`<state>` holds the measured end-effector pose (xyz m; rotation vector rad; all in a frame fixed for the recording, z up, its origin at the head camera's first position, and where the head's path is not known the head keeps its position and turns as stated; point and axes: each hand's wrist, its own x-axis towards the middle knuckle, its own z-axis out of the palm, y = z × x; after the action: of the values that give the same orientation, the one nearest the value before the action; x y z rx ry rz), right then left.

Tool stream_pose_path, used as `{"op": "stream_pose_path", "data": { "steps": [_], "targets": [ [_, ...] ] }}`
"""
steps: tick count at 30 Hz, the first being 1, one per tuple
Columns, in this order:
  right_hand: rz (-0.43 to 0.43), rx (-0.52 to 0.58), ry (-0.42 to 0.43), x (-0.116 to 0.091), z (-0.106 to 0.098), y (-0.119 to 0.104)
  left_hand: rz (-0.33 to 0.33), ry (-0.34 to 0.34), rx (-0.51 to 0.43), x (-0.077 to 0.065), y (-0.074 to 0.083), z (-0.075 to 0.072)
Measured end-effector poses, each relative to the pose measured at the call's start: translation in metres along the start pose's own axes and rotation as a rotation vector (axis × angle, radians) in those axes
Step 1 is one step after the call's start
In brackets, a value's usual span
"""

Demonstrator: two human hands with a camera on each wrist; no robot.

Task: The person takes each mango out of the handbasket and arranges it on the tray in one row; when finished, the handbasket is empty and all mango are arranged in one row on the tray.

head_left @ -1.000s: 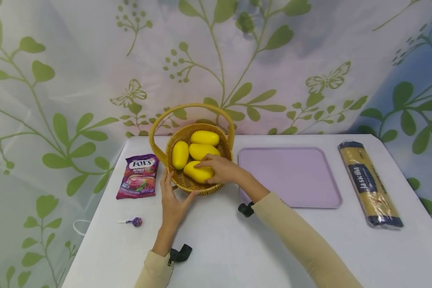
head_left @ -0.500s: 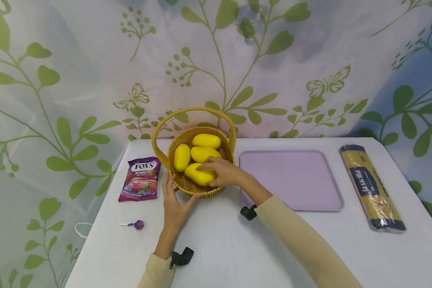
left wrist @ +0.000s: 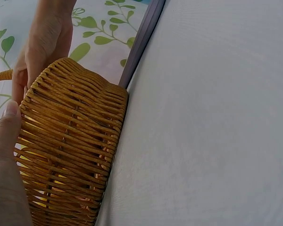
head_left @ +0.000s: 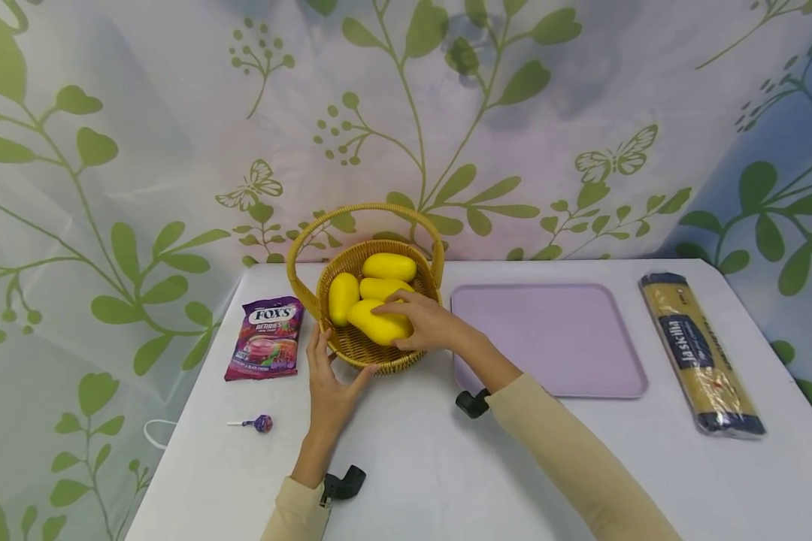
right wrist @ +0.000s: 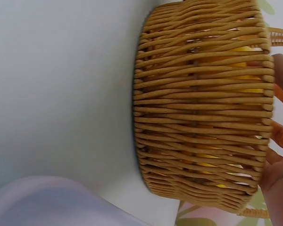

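Observation:
A wicker basket [head_left: 359, 349] with a tall hoop handle holds several smooth yellow mangoes. My right hand [head_left: 429, 319] reaches over its right side and grips the front mango [head_left: 375, 324], thumb at the near side and fingers over the top. That mango overlaps the one behind it [head_left: 382, 288]. At the basket's front left, my left hand [head_left: 331, 394] holds the rim, with the thumb on the near side. The left wrist view shows that thumb [left wrist: 7, 127] against the woven wall [left wrist: 70, 141]. In the right wrist view the basket wall [right wrist: 203, 108] hides most of the mangoes.
To the left lie a purple Fox's candy bag [head_left: 266, 340] and a wrapped lollipop [head_left: 262, 424]. A lilac tray [head_left: 548, 338] is right of the basket, and a long pasta packet [head_left: 700, 357] lies at the far right. A patterned cloth [head_left: 514, 150] hangs behind the white table [head_left: 419, 466].
The front mango has risen slightly in my right hand and now covers more of the mango behind it. My left hand keeps its place on the basket. The head view has tilted a little.

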<state>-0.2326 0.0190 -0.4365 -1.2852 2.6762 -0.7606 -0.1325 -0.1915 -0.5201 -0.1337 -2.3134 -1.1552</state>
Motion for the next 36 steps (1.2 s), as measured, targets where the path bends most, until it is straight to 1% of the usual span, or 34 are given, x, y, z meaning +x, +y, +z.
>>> {"op": "stream_pose_path", "data": {
  "steps": [8, 16, 20, 24, 31, 36],
  "targets": [
    [0.003, 0.08, 0.113, -0.012, -0.017, -0.007, 0.0, 0.0, 0.0, 0.0, -0.001, 0.001],
    [0.018, 0.133, 0.223, -0.031, -0.031, -0.011, 0.02, 0.008, 0.0, 0.001, -0.001, 0.001],
    [0.019, 0.153, 0.277, -0.045, -0.035, -0.012, 0.032, 0.009, -0.008, 0.001, -0.001, 0.001],
    [0.031, 0.16, 0.321, -0.061, -0.035, -0.011, 0.026, 0.015, -0.005, 0.001, -0.002, 0.0],
    [0.109, 0.157, 0.385, -0.091, -0.033, -0.008, 0.001, 0.008, -0.005, 0.001, -0.002, -0.001],
    [0.153, 0.151, 0.456, -0.115, -0.033, -0.001, -0.003, 0.002, -0.018, 0.0, 0.0, 0.0]
  ]
}}
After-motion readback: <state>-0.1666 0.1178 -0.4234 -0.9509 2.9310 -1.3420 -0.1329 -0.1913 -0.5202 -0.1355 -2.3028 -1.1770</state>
